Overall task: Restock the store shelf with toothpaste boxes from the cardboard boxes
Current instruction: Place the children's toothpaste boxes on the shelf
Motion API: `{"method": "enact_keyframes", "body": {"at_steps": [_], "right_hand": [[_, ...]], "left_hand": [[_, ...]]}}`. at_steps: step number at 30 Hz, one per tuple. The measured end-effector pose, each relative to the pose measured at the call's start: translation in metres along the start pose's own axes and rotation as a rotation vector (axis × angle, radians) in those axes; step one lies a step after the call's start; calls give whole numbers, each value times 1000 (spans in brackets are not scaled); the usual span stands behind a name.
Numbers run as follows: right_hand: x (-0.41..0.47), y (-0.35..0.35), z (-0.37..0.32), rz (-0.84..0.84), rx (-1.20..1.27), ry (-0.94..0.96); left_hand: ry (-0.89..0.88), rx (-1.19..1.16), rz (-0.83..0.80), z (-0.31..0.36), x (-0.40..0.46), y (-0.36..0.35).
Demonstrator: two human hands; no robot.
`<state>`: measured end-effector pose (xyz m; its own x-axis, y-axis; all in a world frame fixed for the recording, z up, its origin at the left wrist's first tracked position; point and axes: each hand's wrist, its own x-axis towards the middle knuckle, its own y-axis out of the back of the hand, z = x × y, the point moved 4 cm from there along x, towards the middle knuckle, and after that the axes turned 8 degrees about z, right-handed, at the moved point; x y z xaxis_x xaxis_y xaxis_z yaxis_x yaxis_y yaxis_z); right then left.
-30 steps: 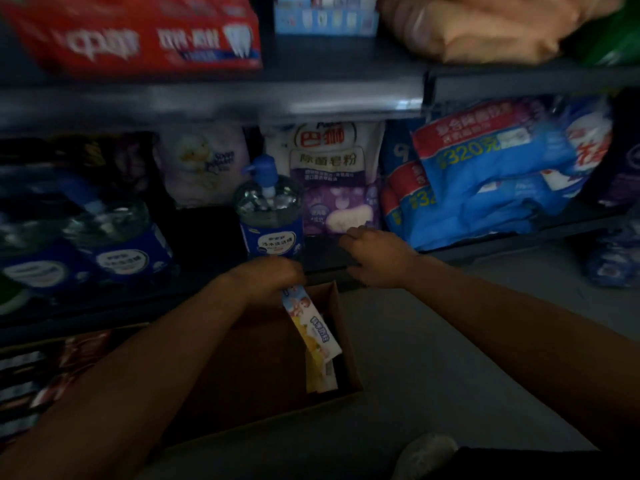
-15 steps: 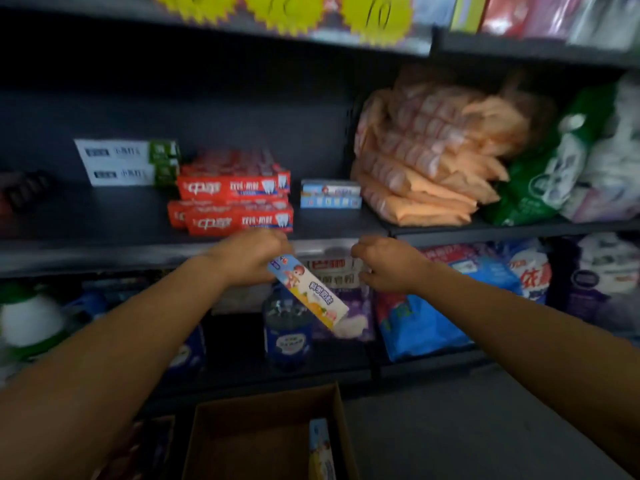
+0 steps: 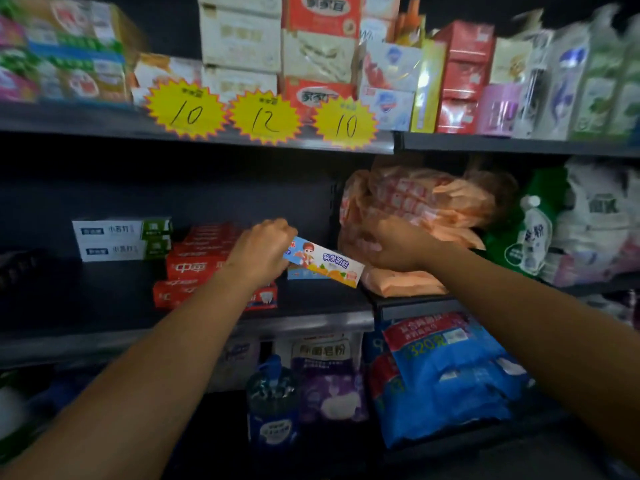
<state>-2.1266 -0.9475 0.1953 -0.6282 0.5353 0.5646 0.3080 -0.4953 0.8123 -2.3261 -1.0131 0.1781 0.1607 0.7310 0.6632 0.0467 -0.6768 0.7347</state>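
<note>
Dark shelf (image 3: 104, 299); left hand (image 3: 259, 252) grips toothpaste box (image 3: 329, 265) above it.

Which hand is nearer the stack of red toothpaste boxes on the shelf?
Left. The left hand is directly over the right end of the red toothpaste boxes, gripping a children's toothpaste box. The right hand is off to their right, against the orange packs.

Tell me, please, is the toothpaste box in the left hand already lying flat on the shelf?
No, the left hand holds the toothpaste box tilted in the air above the shelf.
</note>
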Motion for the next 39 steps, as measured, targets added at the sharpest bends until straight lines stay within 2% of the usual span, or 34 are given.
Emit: {"method": "enact_keyframes", "body": {"at_steps": [2,6,9,17,21,25,34,39], "right_hand": [[10,4,9,-47,89,-28],[20,-16,26,-336,249,-147],[19,-38,36,-446,276,-215],[28,-60,40,-439,351,-244],[36,-54,45,-386,285,-231],[42,-62,49,-352,260,-226],[47,-126,60,-456,72,-172],[55,-159,63,-486,24,-127]], "left_hand": [[17,6,3,6,4,-14],[71,1,9,12,11,-37],[113,-6,10,14,14,-48],[123,-62,-19,6,20,-68],[73,-148,-113,1,31,-68],[70,-112,-198,-1,44,-72],[97,-49,-444,3,53,-115],[87,-23,-494,5,57,-135]]}}
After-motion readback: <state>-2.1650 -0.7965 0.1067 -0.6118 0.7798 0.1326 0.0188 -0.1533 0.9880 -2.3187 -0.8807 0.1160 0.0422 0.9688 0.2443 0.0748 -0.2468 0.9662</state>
